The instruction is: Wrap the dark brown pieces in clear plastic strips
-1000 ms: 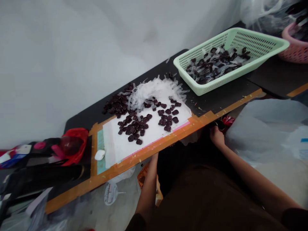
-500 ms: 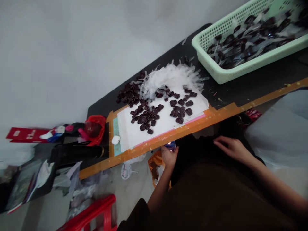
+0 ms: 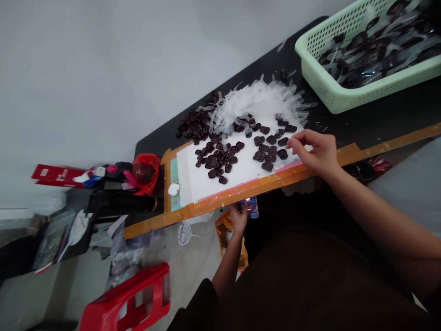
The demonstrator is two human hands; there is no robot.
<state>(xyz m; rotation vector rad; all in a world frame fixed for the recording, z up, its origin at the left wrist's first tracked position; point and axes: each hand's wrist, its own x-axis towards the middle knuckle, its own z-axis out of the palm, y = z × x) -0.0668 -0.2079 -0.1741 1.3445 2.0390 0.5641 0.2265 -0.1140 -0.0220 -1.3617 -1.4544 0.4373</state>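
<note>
My left hand [image 3: 237, 219] is below the table's front edge and grips a small phone [image 3: 250, 207] with a lit screen. My right hand [image 3: 314, 151] hovers over the right side of a white sheet [image 3: 200, 181], fingers loosely spread, holding nothing, close to a cluster of dark brown pieces [image 3: 268, 151]. More dark pieces [image 3: 215, 158] lie scattered on the sheet. A heap of clear plastic wrappers [image 3: 262, 103] sits at the sheet's far edge.
A green basket [image 3: 330, 99] of wrapped dark pieces stands at the back right on the black table [image 3: 365, 124]. An orange strip [image 3: 389, 145] edges the table. Left are a red bag [image 3: 144, 168] and clutter; a red stool [image 3: 127, 301] stands on the floor.
My right hand rose from my lap onto the white sheet beside the dark pieces. My left hand brought the phone up under the table edge. The view shifted left and down.
</note>
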